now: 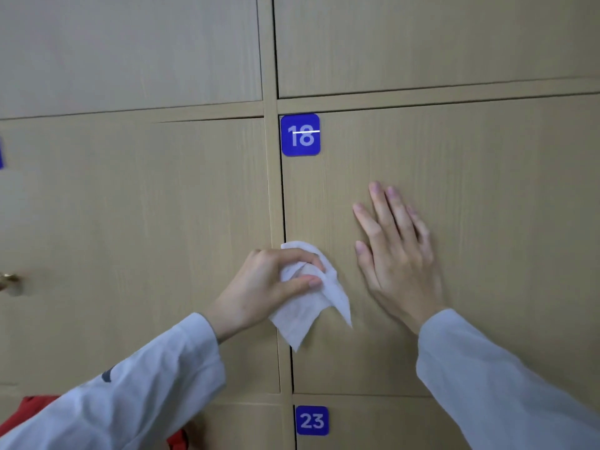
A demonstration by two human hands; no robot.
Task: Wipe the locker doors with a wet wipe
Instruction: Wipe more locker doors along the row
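Light wooden locker doors fill the view. The door marked with a blue tag 18 [300, 135] is locker door 18 [470, 177], right of centre. My left hand [269, 284] is shut on a crumpled white wet wipe [308, 303] at that door's left edge, near the gap beside the upright frame. My right hand [397, 251] lies flat on door 18 with its fingers spread, holding nothing. Both arms wear pale blue sleeves.
A blue tag 23 [312, 420] marks the door below. A brass knob [9, 280] sticks out of the left-hand door [136, 222] at the frame's left edge. Something red [29, 414] shows at the bottom left behind my sleeve.
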